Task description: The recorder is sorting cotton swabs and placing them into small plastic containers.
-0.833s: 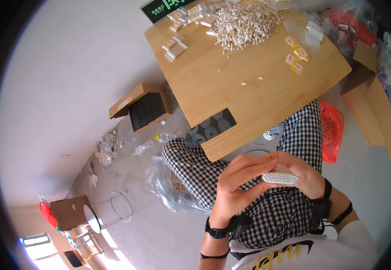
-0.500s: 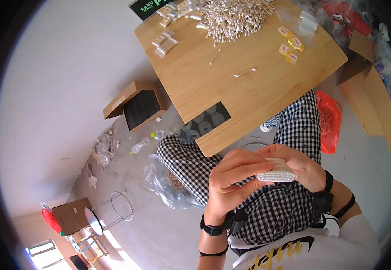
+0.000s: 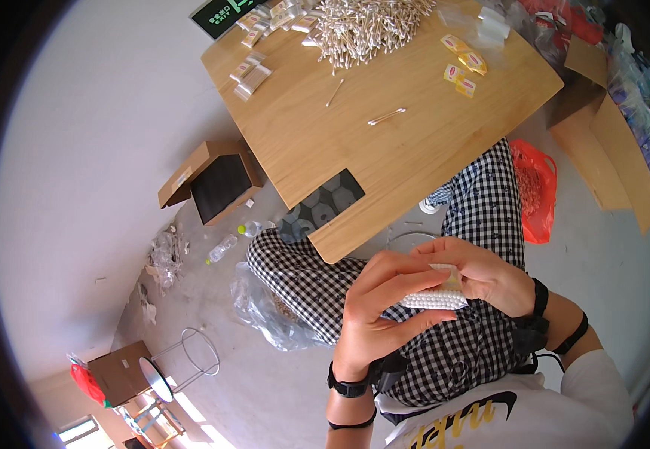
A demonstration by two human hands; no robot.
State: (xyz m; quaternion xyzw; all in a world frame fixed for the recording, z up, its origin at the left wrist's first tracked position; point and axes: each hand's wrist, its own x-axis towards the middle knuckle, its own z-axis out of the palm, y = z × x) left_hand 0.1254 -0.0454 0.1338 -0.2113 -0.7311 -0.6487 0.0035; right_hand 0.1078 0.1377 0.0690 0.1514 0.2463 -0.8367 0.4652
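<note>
Table drifted farther away, both hands [image 3: 445, 288] pinching a white bundle [image 3: 437, 298], seemingly cotton swabs with rounded tips

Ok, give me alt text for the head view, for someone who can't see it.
Both hands, left hand and right hand, hold a small packet of white cotton swabs above a lap in checked trousers. Ahead, a wooden table carries a heap of loose swabs and small packets.
</note>
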